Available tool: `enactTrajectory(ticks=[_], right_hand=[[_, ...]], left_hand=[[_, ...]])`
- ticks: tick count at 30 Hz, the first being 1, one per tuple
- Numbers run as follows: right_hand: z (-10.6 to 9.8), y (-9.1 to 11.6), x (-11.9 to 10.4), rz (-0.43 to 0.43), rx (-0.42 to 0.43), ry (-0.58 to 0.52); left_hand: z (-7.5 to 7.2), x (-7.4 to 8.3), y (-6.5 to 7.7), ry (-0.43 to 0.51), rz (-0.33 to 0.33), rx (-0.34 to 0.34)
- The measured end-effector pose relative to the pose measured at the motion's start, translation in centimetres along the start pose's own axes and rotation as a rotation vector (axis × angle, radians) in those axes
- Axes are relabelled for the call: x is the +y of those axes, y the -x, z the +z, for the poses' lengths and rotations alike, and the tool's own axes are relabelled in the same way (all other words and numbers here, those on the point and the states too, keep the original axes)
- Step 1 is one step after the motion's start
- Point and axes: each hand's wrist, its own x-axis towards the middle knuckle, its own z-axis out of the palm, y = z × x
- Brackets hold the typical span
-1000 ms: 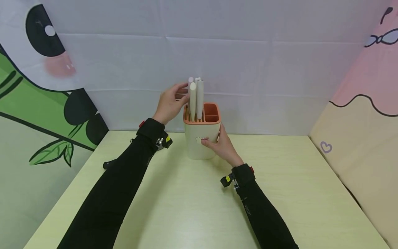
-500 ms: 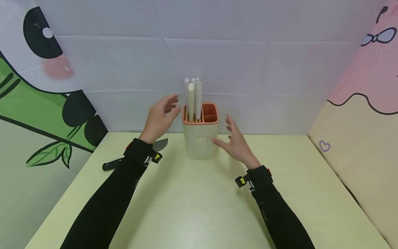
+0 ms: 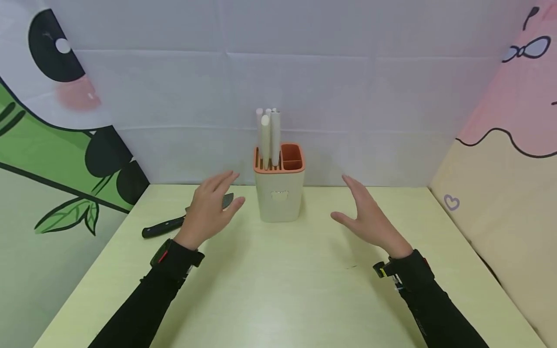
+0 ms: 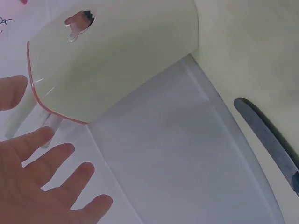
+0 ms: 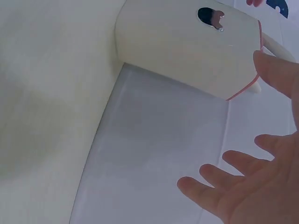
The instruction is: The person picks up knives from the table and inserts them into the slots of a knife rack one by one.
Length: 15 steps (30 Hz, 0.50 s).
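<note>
A cream knife block (image 3: 280,200) with an orange slotted top stands upright near the back edge of the table. Several white-handled utensils (image 3: 271,137) stick up from its left slots; their lower ends are hidden inside. My left hand (image 3: 208,210), fingers spread and holding nothing, hovers left of the block, partly covering a knife (image 3: 163,227) in the head view. That knife has a black handle and a dark blade (image 4: 268,137), and lies on the table. On the block's other side, my right hand (image 3: 370,220) is held in the air with straight fingers, apart from the block.
The pale table (image 3: 278,290) ends at a white cloth backdrop (image 3: 348,96) right behind the block. Printed cloth panels flank it, a green one (image 3: 52,140) at left and a pink and beige one (image 3: 500,183) at right.
Both hands have left the knife block and drawn back toward the person, the left one to the left and the right one to the right. The block stays in place; more of the knife shows.
</note>
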Motion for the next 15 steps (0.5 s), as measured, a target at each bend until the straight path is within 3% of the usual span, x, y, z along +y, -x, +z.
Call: enactTrajectory(ticks=[6,15], right_hand=[[0.1,2.7,1.0,-0.017,-0.005,0.144],[2.0,5.0,2.1,-0.023,0.028,0.252]], left_hand=[[0.8,-0.1,2.8,-0.107,0.001,-0.086],[2.7,-1.0,5.1,-0.133,-0.022,-0.142]])
